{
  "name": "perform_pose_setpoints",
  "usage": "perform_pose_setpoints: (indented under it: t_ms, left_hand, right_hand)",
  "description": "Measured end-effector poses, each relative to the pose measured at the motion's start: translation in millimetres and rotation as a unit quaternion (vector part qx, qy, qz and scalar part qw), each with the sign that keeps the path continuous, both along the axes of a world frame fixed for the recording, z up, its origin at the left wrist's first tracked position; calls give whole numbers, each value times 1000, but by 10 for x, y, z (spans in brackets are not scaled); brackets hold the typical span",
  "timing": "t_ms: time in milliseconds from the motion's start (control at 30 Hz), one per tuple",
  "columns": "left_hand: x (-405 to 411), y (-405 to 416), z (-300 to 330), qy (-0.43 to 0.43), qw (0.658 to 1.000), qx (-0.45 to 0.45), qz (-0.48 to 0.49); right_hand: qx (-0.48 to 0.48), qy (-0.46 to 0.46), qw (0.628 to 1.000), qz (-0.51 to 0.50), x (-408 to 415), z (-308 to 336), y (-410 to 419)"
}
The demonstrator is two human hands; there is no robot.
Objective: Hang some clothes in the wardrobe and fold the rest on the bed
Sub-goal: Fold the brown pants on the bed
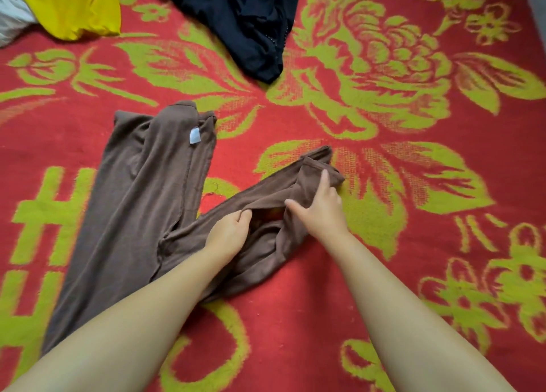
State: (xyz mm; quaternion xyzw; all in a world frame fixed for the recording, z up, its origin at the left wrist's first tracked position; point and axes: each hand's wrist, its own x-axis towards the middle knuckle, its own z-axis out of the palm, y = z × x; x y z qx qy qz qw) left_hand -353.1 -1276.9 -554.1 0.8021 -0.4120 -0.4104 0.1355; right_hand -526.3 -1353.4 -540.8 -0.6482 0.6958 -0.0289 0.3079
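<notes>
I count four garments on the red and green floral blanket (384, 244): one brown garment (141, 202) in front of me, spread from about 9 o'clock toward the middle, one black garment (245, 22) bunched at 12 o'clock, one yellow garment (74, 7) at 11 o'clock, and a scrap of white cloth (11, 16) at the far 10 o'clock corner, cut off by the frame edge. My left hand (227, 235) pinches a fold of the brown fabric between thumb and curled fingers. My right hand (319, 208) rests on the narrow end of the same piece, fingers mostly straight and pressing it down. A small pale label (195, 135) shows near the brown garment's top edge; I cannot read it. My forearm hides part of the brown cloth.
</notes>
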Motion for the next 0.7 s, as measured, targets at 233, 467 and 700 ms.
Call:
perform_pose_setpoints:
  t_ms: [233, 467, 700]
  left_hand:
    - [83, -15, -30, 147, 986, 21, 76]
    - [79, 13, -20, 176, 980, 18, 86]
    - [99, 41, -3, 164, 984, 21, 65]
  right_hand:
    - [-74, -172, 951, -248, -199, -38, -182]
    - [-101, -162, 979, -75, -141, 69, 37]
    - [1, -84, 990, -112, 82, -113, -141]
